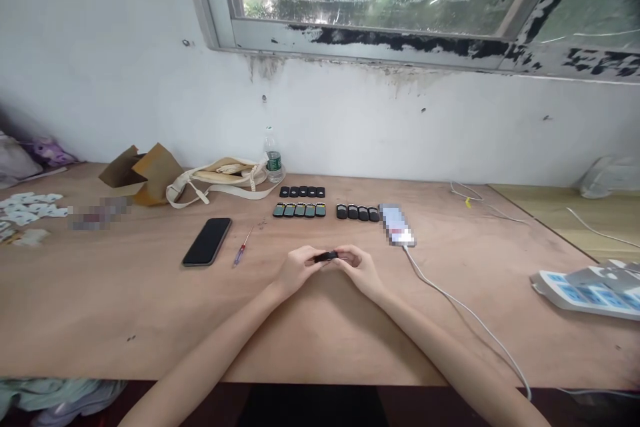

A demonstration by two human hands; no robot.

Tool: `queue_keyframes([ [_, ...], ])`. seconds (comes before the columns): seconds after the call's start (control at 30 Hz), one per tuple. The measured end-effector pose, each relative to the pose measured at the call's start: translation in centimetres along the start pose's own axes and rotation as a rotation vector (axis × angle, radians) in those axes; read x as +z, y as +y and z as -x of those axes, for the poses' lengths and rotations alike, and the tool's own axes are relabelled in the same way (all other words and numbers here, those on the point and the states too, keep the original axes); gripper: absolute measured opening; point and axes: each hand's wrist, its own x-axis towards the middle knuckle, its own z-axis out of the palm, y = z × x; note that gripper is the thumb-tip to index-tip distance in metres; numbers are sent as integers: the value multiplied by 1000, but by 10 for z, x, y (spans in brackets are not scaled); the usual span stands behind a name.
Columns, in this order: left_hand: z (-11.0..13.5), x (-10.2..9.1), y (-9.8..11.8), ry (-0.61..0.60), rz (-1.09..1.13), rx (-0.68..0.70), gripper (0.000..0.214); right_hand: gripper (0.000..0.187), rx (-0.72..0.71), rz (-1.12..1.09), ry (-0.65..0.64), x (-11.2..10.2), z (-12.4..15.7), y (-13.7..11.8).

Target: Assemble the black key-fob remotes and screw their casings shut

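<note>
A small black plastic case [327,256] is held edge-on between both hands, a little above the table. My left hand [297,270] pinches its left end with thumb and fingers. On the right end, the fingers of my right hand [361,271] close in the same way. Beyond the hands lies a row of small black cases [357,213] with rounded ends. Left of these is a row of open case halves [299,210] showing grey-green insides, and behind it several flat black pieces [302,192]. A screwdriver [241,252] with a clear, red-banded handle rests left of my left hand.
A black phone [207,242] lies left of the screwdriver. Right of the cases, another phone [397,224] is plugged into a white cable [463,303]. Behind are a cream bag [220,177], a water bottle [273,159] and a paper bag [157,173]. A power strip [575,292] sits far right.
</note>
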Motion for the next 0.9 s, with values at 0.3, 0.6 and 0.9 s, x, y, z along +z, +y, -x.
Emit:
queue_keyframes([
  [0.3,3,13,3,15,-24,43,30,37,154,-135,138,16,3,-7],
  [0.6,-6,10,8,-63,553,-322,60,42,149,-141,59,11,2,-17],
  [0.9,-9,12,9,-58,675,-450,64,37,104,-111,124,13,4,-14],
])
